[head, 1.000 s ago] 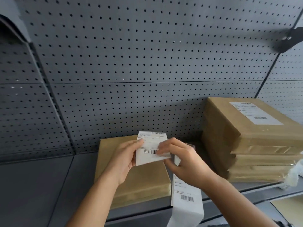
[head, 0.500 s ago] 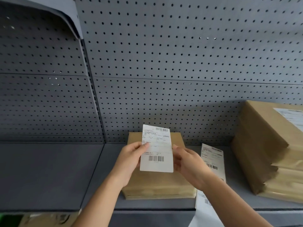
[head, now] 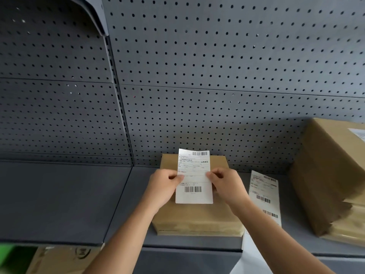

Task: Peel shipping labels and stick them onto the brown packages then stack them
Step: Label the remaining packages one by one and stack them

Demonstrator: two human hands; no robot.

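A dark grey perforated back panel (head: pixel 217 66) fills the upper frame, split by a slotted vertical upright (head: pixel 118 99) left of centre. A curved grey bracket (head: pixel 92 14) juts out at the upper left. Below runs a matte grey shelf (head: pixel 59 200). A printed cardboard box (head: pixel 65 260) sits beneath at lower left.

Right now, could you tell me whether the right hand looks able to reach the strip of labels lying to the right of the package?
Probably yes. The label strip lies just beside the right hand with nothing between them, but that hand is pinching the peeled label together with the left hand, so it would have to let go first.
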